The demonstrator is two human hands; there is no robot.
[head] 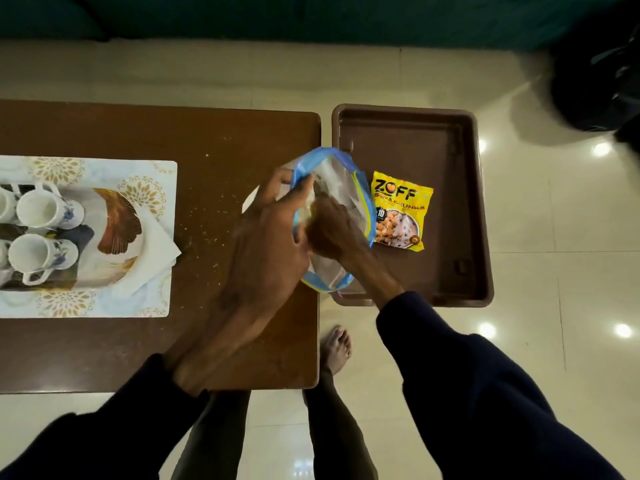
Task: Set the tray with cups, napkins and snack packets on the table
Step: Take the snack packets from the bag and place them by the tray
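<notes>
A: Quick pass. Your left hand [266,233] is over the table's [214,140] right edge, fingers pinched on the blue rim of a clear zip bag [341,181], holding its mouth open

B: And the right hand [329,230]?

A: Pushed inside the bag, wrist at the opening. Can't tell if it's closed on anything, plastic + blur hide the fingers. Something pale shows in there by the hand, can't ID it

B: Where's the bag sit?

A: Straddles the gap btw table's right edge and the brown tub [481,209] on the floor just beside the table. Bag overlaps the tub's left rim

B: Snack pkts?

A: One yellow ZOFF soya chunks packet [401,211] lying flat inside the tub, left-centre of its floor, touching or nearly touching the bag's right side, can't say which

B: Tray w/ cups?

A: The patterned tray [114,223] is at the table's left edge, on a floral placemat [152,174]. White cups [38,209] w/ blue flower print stand on the tray's left part, partly cut off by the frame's left side. White napkins [159,254] stick out from under the tray's right side, toward the table's near edge

B: Anything else?

A: Crumbs [204,220] scattered on table mid-right. A white disc edge [251,202] peeks out under your left hand, unclear what it is. Dark sleeves on both your arms, bare foot [336,348] on tiles [554,271] by the table's near right corner
</notes>
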